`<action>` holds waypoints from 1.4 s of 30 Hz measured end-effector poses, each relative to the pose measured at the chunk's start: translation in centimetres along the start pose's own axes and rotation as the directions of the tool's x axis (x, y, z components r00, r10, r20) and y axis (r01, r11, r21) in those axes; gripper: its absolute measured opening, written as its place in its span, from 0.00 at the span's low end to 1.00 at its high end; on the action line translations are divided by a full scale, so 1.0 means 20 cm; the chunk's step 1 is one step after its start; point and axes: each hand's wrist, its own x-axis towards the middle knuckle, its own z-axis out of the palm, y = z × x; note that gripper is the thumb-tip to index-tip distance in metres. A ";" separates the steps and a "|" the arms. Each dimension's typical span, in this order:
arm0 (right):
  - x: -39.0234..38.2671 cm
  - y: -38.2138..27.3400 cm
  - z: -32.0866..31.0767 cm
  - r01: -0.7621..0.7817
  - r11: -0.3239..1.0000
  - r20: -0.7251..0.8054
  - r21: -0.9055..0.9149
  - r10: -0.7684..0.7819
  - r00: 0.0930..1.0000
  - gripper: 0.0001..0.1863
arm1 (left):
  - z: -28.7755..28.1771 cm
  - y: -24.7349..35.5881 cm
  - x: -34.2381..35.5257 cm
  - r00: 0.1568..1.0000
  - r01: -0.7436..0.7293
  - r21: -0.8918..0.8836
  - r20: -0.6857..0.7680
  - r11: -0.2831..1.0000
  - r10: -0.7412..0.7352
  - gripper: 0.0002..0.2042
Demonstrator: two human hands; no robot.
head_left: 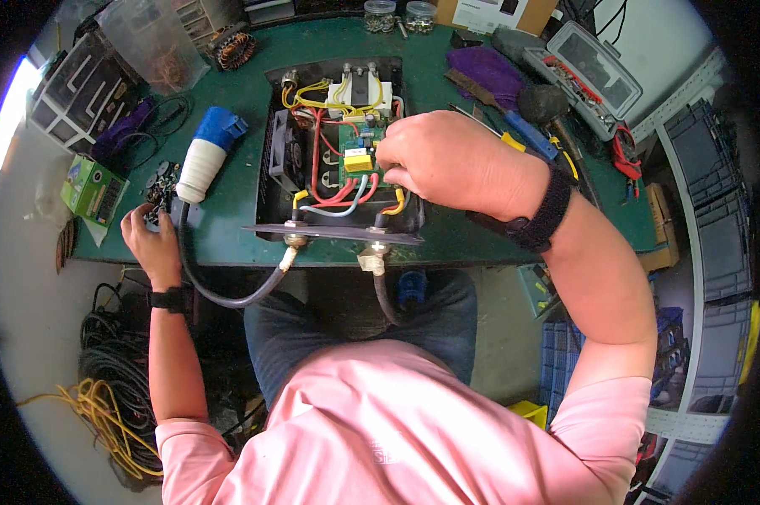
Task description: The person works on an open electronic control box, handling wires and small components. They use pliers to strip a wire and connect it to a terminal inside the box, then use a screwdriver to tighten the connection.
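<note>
the right hand (454, 160), fingers curled, is at the board (359, 144); i cannot tell whether it grips anything. the board sits in the case (408, 220) on the table (451, 246). the left hand (156, 247), fingers parted, is at small parts (161, 185) near the plug (205, 156).

Plug (205, 156) left of circuit board (348, 141)

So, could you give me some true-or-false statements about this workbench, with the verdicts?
1. The right hand is over the open black case. True.
2. The left hand is gripping the blue-and-white plug. False: the left hand is at the small dark parts; the plug lies beside them.
3. The purple cloth is right of the case. True.
4. The bench top is red. False: the bench top is green.
</note>
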 end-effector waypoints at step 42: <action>-0.49 -0.41 -0.11 0.019 0.816 -0.452 0.578 0.300 0.840 0.07 | -0.46 0.34 0.05 0.984 0.167 -0.486 0.034 0.858 -0.173 0.06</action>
